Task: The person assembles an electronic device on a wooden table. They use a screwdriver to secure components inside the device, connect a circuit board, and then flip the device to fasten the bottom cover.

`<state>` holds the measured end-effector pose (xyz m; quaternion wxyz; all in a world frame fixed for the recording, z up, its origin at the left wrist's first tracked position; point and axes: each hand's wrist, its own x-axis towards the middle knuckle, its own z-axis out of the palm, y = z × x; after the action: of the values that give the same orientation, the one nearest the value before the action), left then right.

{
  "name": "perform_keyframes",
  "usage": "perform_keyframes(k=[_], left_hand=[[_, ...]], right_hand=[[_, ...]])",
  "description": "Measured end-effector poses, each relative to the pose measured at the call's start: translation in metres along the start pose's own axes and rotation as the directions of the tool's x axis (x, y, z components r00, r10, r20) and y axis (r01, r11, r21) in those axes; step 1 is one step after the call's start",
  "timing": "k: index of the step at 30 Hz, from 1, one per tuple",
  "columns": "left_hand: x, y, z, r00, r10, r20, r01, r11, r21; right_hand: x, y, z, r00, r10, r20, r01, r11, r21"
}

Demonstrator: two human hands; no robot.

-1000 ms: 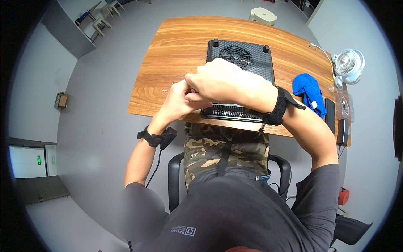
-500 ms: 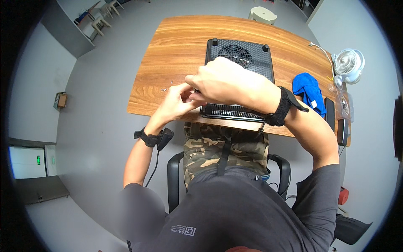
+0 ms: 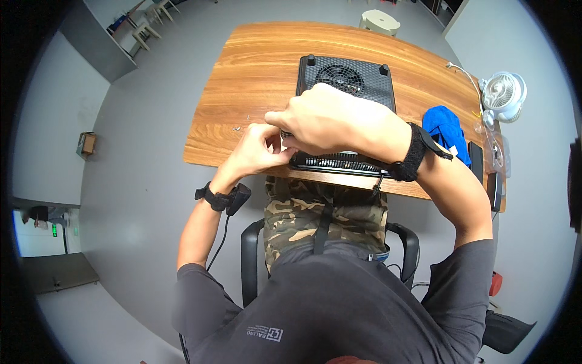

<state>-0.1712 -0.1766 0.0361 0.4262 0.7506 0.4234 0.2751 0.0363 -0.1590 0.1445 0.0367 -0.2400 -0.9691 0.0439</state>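
Observation:
A flat black appliance (image 3: 373, 91) lies underside up on the table, with a round fan grille (image 3: 339, 79), stubby feet and a row of vent slots (image 3: 339, 162) along its near edge. Over its near left corner my two hands meet. My right hand (image 3: 321, 118) is closed, thumb pointing left, and a small dark bit of something shows under its curled fingers. My left hand (image 3: 257, 147) has thumb and fingertips pinched together just beneath it, against that corner. What either hand grips is hidden. Left of them, small metal screws (image 3: 236, 128) lie on the wood.
A blue cloth (image 3: 445, 130), black bars (image 3: 476, 161), a clear plastic tray (image 3: 498, 151) and a white fan (image 3: 503, 97) line the right side of the wooden table (image 3: 260, 54). A white stool (image 3: 380, 22) stands beyond the far edge.
My right wrist has shifted slightly right and the hand has turned a little. My left fingers have moved slightly at the corner. Part of a person now shows in the doorway at far left.

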Motion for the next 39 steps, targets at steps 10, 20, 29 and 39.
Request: perform_keyframes(k=[10,20,29,39], left_hand=[[0.001,-0.002,0.007,0.977,0.173,-0.128,-0.176,0.984,-0.018],[0.000,-0.003,0.007,0.988,0.120,-0.101,-0.137,0.974,-0.180],[0.000,-0.002,0.001,0.975,0.193,-0.111,-0.185,0.980,0.076],[0.002,-0.002,0.004,0.994,0.083,-0.077,-0.097,0.974,-0.204]], right_hand=[[0.009,-0.005,-0.009,0.987,0.103,0.120,-0.092,0.991,-0.095],[0.007,-0.001,-0.001,0.997,0.050,0.065,-0.050,0.999,0.005],[0.018,-0.014,-0.023,0.960,0.121,0.253,-0.078,0.982,-0.173],[0.013,-0.004,-0.007,0.980,0.129,0.154,-0.122,0.991,-0.052]])
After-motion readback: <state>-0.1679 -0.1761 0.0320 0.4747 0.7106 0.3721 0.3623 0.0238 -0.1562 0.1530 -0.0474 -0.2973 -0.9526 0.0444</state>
